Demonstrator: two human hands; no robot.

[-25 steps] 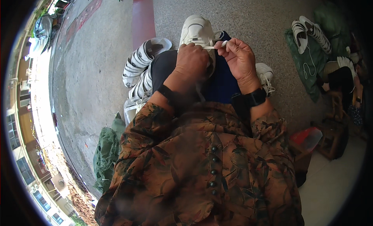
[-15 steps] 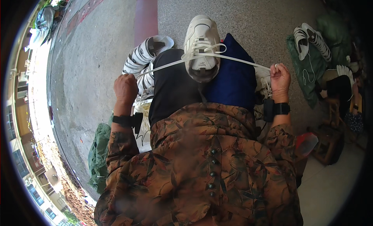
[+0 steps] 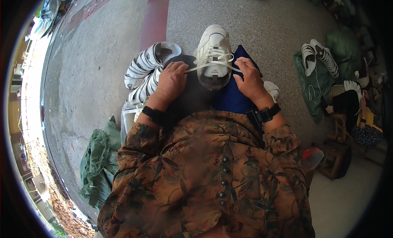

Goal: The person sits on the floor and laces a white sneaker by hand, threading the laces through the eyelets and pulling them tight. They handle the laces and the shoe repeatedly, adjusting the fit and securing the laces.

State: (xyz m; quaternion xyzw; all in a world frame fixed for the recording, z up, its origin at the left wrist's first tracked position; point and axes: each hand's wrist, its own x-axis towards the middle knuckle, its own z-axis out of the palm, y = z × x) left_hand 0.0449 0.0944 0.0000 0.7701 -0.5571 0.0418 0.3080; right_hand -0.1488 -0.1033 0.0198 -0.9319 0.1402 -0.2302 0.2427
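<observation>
A cream sneaker [image 3: 214, 38] rests upright across my lap, toe pointing away from me, between a black-covered knee and a blue-covered knee [image 3: 246, 53]. Its white shoelace [image 3: 200, 67] is threaded through the eyelets and crosses over the tongue, with a small loop at the right. On the left of the shoe, my left hand [image 3: 172, 79] is closed on one lace end. My right hand [image 3: 249, 80] has the other lace end between its bent fingers and thumb. Both hands are close to the shoe's collar. Each wrist wears a black strapped device.
Several white-and-black striped shoes [image 3: 143, 66] are piled beside my left knee. Green sacking [image 3: 98, 156] lies at the lower left. To the right, a striped pair [image 3: 317, 57] sits on green cloth. Another person's hand [image 3: 362, 103] and a wooden stool [image 3: 333, 156] are farther right.
Both hands have moved inward from wide apart to close beside the shoe. The lace ends, stretched taut before, now span a much shorter distance and lie slacker.
</observation>
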